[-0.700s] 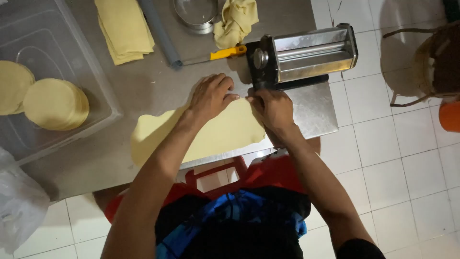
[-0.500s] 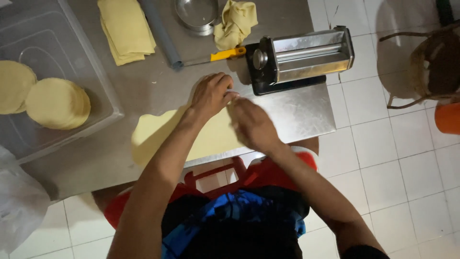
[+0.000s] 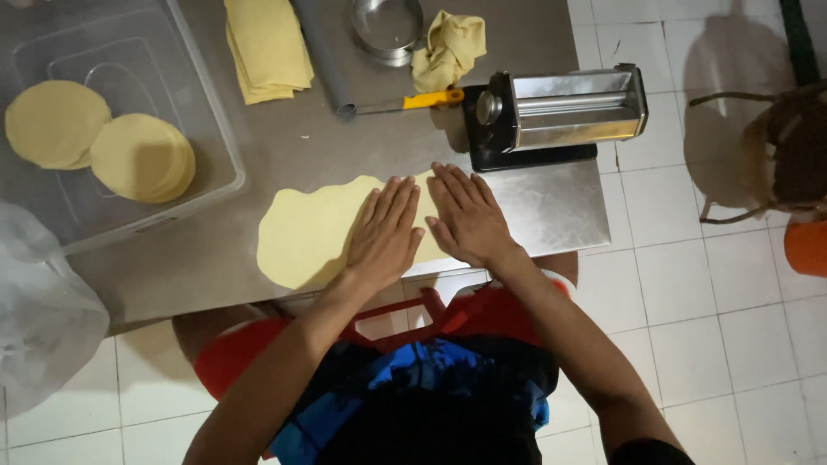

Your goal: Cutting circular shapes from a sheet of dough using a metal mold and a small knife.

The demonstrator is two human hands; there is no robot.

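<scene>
A thin yellow dough sheet (image 3: 306, 232) lies flat on the steel table (image 3: 258, 146) near its front edge. My left hand (image 3: 385, 231) rests palm down on the sheet's right part, fingers straight and together. My right hand (image 3: 466, 215) lies flat beside it on the sheet's right end, fingers pointing away from me. Neither hand grips anything. Just beyond my right hand stands a metal pasta roller (image 3: 560, 110) on a black base.
A clear plastic tub (image 3: 215, 146) at the left holds round dough discs (image 3: 142, 158). Farther back lie folded dough sheets (image 3: 267, 47), a grey rolling pin (image 3: 320, 60), a round metal cutter (image 3: 388, 27), a dough scrap (image 3: 448, 47) and a yellow-handled tool (image 3: 431, 99). A chair (image 3: 775, 155) stands on the tiled floor.
Both hands left the roller's side and came down flat on the dough sheet, side by side. The sheet now lies spread out on the table.
</scene>
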